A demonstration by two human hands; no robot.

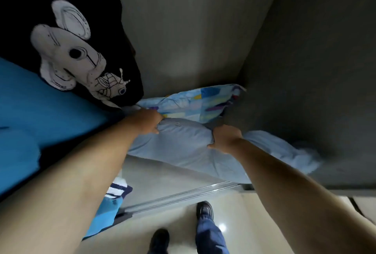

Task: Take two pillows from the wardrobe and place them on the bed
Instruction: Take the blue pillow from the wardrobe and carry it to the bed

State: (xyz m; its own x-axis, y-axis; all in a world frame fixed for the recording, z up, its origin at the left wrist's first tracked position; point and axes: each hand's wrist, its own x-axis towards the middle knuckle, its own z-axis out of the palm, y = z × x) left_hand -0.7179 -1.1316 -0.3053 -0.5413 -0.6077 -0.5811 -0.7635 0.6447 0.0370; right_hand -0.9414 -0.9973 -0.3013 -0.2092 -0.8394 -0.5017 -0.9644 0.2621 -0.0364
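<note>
i am looking down into an open wardrobe [183, 30], both bare arms stretched out ahead of me. my left hand [147, 121] is closed on the upper left edge of a pale blue pillow [183, 143], fingers curled into the fabric. my right hand [224, 137] is clamped on the same pillow further to the right, thumb toward me, pinching up a fold of the cover. the two hands are apart, with a plump stretch of pillow bulging between them. the pillow lies across the wardrobe floor, its right end trailing off blurred toward the grey right-hand wall, its near edge just behind the metal sliding-door track [183, 194].

directly behind the pillow, touching it and just beyond my left hand's knuckles, lies a second pillow [203, 103] in a patchwork print of blue, yellow and purple, pushed against the back panel. to the left hangs a black garment [97, 36] with a white cartoon mouse print, and below it a bright blue fabric [40, 107]. a striped blue and white cloth [116, 190] shows under my left forearm. on the pale glossy floor [173, 217] below are my two dark shoes [204, 211] and a blue trouser leg.
</note>
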